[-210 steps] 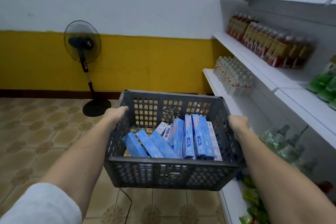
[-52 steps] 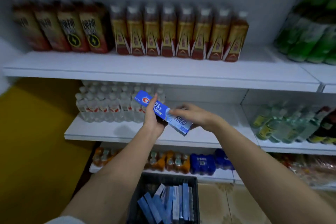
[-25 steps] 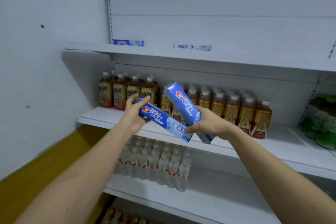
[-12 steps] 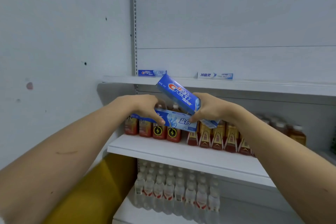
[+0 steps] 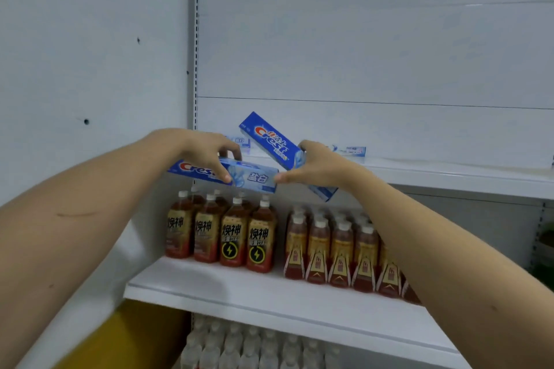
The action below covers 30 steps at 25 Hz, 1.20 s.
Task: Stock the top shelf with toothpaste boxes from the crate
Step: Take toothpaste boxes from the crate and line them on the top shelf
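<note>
Higher now by top shelf (image 5: pixel 449 177): blue toothpaste boxes (image 5: pixel 271 141), one in each hand's closed grip.

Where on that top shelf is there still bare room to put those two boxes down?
The top shelf is bare right of the box lying flat at its back, out to the frame edge. A smaller gap lies between that box and another near the left upright. The shelf below is crowded with bottles.

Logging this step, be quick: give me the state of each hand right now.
Left hand: closed on the light blue toothpaste box, held level.
Right hand: closed on the dark blue toothpaste box, tilted, at the top shelf edge.
</note>
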Tool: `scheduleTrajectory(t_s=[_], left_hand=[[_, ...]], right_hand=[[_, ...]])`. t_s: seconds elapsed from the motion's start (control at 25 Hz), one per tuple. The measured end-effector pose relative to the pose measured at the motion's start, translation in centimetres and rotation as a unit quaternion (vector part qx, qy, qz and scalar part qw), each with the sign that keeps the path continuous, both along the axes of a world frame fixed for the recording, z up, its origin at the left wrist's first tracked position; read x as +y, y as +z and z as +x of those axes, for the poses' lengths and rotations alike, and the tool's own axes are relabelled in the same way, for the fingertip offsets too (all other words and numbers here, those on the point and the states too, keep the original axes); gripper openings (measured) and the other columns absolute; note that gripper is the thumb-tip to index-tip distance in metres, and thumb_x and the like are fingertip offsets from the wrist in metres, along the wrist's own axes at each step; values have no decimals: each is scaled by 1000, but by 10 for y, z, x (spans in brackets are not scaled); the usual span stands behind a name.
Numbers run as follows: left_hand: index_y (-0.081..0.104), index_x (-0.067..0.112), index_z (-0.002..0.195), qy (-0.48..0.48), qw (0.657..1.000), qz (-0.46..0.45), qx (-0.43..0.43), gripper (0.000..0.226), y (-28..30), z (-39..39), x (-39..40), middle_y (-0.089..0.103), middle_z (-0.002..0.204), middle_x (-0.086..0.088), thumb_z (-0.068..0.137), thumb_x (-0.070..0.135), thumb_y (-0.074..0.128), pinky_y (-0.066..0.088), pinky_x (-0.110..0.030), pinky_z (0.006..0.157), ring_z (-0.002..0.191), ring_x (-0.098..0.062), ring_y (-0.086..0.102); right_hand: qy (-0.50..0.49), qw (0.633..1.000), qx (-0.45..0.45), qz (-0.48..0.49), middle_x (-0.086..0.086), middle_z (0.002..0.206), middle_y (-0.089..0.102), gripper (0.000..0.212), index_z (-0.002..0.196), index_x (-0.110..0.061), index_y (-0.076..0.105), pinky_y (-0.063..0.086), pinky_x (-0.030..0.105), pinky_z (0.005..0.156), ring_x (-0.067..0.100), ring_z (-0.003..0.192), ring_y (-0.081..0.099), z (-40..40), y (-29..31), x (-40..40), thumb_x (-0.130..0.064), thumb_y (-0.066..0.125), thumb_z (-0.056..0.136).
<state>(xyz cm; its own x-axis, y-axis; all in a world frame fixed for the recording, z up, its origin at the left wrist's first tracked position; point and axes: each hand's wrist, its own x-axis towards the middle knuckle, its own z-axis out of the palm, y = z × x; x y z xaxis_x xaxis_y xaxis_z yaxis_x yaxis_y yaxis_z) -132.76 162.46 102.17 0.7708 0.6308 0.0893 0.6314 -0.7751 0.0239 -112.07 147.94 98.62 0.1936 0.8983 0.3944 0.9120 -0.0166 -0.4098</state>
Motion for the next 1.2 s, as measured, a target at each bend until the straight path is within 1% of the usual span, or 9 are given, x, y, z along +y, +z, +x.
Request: scheduleTrajectory(t_s=[0.2,0.32,0.4,0.48,0.6,0.72,0.84,0.96,1.2], left_hand=[[48,37,121,27,998,-18,-51,45,9,9,49,53,122,-1,84,40,73,46,-31,82,101,-19,55],[51,35,121,22,997,-20,-66,46,18,14,76,56,117,1,82,39,75,46,-27,74,101,-19,57],[52,35,118,19,996,-28,-85,43,29,14,92,60,113,3,82,38,75,51,-27,74,95,-17,63],[53,34,117,26,993,-36,-109,40,44,14,117,63,109,4,83,36,74,57,-33,76,90,-17,67],[56,32,116,35,991,-32,-122,41,58,13,165,68,105,4,80,35,77,57,-34,72,86,-19,70],[55,32,115,49,995,-4,-85,41,65,19,225,67,105,5,81,37,77,58,-33,72,87,-19,70],[54,32,116,52,998,9,-24,43,69,34,282,65,104,7,80,37,77,60,-41,80,87,-20,69],[54,33,114,43,997,42,56,44,69,58,328,66,101,9,78,40,79,59,-42,82,88,-19,69],[50,33,113,33,991,54,121,46,65,101,382,64,107,4,78,39,79,60,-38,82,90,-19,69]], right_hand=[[-30,997,68,26,4,89,63,68,101,-12,54,47,28,62,15,72,61,29,24,40,-76,51,80],[-41,996,66,49,4,83,57,63,94,-12,53,37,28,58,16,67,51,42,35,72,-72,35,90],[-37,997,43,51,4,80,56,61,93,-11,54,37,28,58,16,66,50,49,44,95,-69,36,92],[-45,997,17,54,4,81,57,60,95,-10,56,37,29,59,17,67,51,57,56,124,-68,39,92],[-71,996,-49,38,1,85,57,54,96,-13,56,38,30,60,15,70,52,70,77,171,-66,46,91],[-86,987,-134,-28,0,95,60,46,106,-20,57,44,30,63,17,79,60,83,92,234,-63,53,89],[-92,975,-174,-108,2,106,63,42,114,-26,55,57,39,75,24,88,67,102,97,297,-56,62,86],[-113,953,-233,-156,-1,106,61,38,112,-28,54,57,46,86,24,92,66,124,99,338,-51,66,85],[-135,915,-291,-243,-7,101,60,31,108,-29,54,55,48,88,25,96,64,159,91,387,-46,67,86]])
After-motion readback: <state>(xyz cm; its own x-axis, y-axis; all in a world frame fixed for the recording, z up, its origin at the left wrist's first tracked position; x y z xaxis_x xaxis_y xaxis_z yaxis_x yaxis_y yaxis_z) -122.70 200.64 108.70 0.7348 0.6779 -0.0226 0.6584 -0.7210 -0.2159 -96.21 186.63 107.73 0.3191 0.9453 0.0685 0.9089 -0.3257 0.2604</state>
